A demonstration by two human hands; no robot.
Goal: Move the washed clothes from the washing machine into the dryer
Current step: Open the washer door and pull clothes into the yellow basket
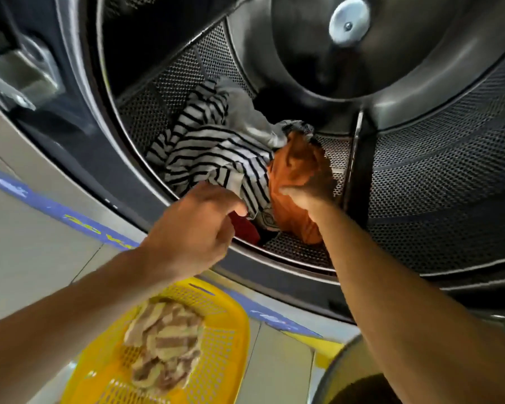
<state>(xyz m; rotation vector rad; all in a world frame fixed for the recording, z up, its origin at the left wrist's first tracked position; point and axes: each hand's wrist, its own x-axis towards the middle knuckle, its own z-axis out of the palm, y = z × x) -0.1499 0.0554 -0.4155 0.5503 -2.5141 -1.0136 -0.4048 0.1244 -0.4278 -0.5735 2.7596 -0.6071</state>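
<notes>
- The perforated steel washing machine drum stood open, several washed garments lying inside.
- A yellow slotted plastic basket below held one beige striped cloth; most transfer seemingly remained.
- The black-and-white striped shirt was pinched by the closed left hand.
- The right hand gripped the orange garment.

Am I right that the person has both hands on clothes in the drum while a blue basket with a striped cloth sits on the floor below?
Not quite: the basket is yellow, not blue, as the head view shows. The rest holds: the left hand and right hand are on the clothes in the drum, and a striped cloth lies in the basket.
</notes>
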